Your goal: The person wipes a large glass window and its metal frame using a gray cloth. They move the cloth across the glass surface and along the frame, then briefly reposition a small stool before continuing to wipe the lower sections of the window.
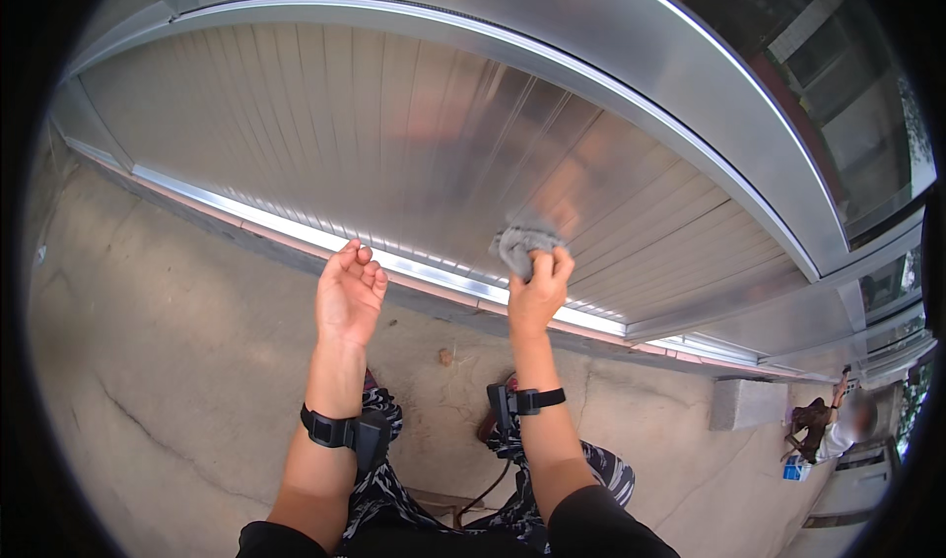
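Observation:
My right hand (541, 292) grips a crumpled grey cloth (523, 242). The cloth is at the lower part of a ribbed metal panel (355, 122), right of its middle; whether it presses on the metal I cannot tell for sure. My left hand (350, 292) is raised with its palm up and fingers loosely curled, holding nothing. It appears in front of the bright metal bottom rail (458, 281) of the panel. Blurred reflections show on the panel's shiny surface.
Below the rail runs a low ledge with pink edging (288, 237). Cracked concrete ground (185, 381) lies around my feet. Glass panes (850, 107) stand above the metal frame (562, 63). To the right are a pale block step (748, 404), a seated person (831, 425) and a blue-and-white box (796, 468).

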Tool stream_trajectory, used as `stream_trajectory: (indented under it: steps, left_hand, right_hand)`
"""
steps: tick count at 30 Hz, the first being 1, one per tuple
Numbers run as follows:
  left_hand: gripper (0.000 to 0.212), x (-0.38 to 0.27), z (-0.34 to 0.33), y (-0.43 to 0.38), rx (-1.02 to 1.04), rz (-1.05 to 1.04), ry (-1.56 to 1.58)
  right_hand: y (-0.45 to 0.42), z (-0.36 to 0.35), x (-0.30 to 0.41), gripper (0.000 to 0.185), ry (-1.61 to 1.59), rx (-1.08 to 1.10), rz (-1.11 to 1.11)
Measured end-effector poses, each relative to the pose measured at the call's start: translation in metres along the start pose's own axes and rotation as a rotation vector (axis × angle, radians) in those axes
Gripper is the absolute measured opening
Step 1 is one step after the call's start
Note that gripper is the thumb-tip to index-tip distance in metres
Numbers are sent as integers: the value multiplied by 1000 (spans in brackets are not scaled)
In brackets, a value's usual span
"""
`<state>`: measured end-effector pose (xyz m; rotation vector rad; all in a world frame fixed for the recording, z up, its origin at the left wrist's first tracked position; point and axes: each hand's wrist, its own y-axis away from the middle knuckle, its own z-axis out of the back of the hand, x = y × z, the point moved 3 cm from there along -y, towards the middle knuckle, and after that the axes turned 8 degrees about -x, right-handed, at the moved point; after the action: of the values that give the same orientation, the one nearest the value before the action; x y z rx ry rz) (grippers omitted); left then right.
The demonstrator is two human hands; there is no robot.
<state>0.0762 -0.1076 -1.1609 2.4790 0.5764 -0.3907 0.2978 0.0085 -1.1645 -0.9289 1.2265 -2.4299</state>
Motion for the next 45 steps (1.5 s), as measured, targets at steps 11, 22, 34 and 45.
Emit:
stream_trajectory:
  steps: [11, 22, 34, 45]
  left_hand:
    - [12, 3, -3, 2, -18, 16, -21]
    - [12, -1, 6, 4, -26, -6, -1]
    - [8, 4, 4, 5, -17, 15, -3]
    - [14, 1, 6, 3, -40, 6, -19]
  right_hand:
    - [123, -64, -65, 30, 255, 559, -77]
    - [-81, 55, 38, 37, -123, -142, 211]
    - [-86, 50, 45, 38, 31, -93, 208]
    - [73, -34, -33, 27, 180, 288, 80]
